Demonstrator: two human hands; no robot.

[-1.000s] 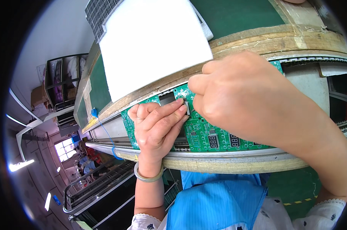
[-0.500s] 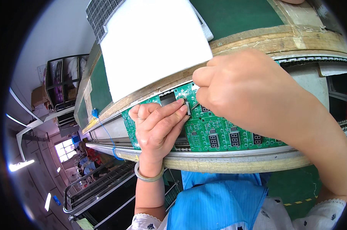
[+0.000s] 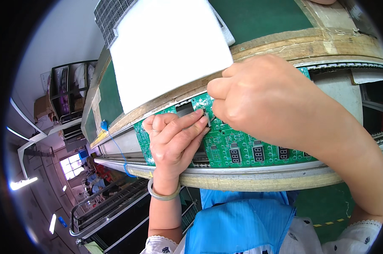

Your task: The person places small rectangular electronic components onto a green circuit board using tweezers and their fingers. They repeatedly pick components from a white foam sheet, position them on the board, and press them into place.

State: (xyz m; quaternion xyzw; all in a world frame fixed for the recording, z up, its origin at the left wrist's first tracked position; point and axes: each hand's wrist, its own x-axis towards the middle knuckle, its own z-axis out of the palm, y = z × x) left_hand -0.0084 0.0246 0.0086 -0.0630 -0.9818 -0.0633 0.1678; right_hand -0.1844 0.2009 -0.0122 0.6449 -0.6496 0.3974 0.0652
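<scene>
Left fingers point(image 3: 199, 123) touch a small component point(image 3: 208, 120); long axis points near-to-far.

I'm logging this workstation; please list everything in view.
Circuit boards: at least two, green, between rails
Digit displays: several, black, right board
Rails: two, silver, flanking boards
Sheet: one, white, beyond boards
Gridded panel: one, grey, upper left
Benchtop: one, green, beyond rails
Coiled cord: one, blue, left
Shelf: one, dark, left background
Apron: one, blue, lower centre
Bangle: one, pale, left wrist
Left hand: one, bare, at right board
Right hand: one, bare, over right board
</scene>
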